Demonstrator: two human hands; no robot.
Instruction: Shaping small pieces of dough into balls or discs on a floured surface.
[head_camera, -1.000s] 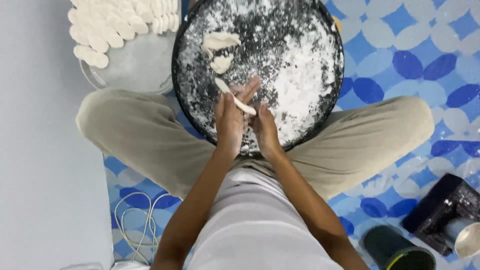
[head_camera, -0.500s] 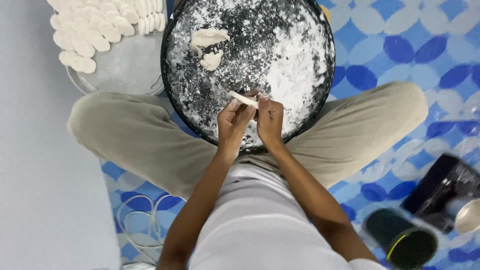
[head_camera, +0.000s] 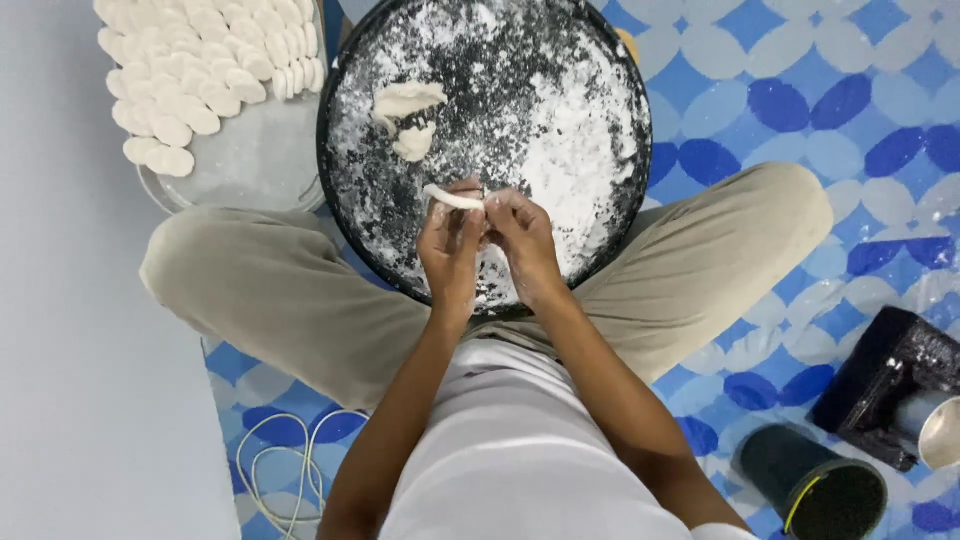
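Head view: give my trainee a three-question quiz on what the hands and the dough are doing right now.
1. True or false: both hands pinch the thin dough strip.
2. The two loose dough lumps lie: A) on the round black floured tray, B) on the blue patterned mat.
3. Fill in: the rows of flat dough discs sit on a ____ plate.

Key: 1 true; 2 A; 3 clear, to the person's left.

We've got the tray (head_camera: 600, 130) on our lap, two dough lumps (head_camera: 405, 115) near its far-left edge, plate (head_camera: 250, 170) of discs (head_camera: 200, 70) just left.
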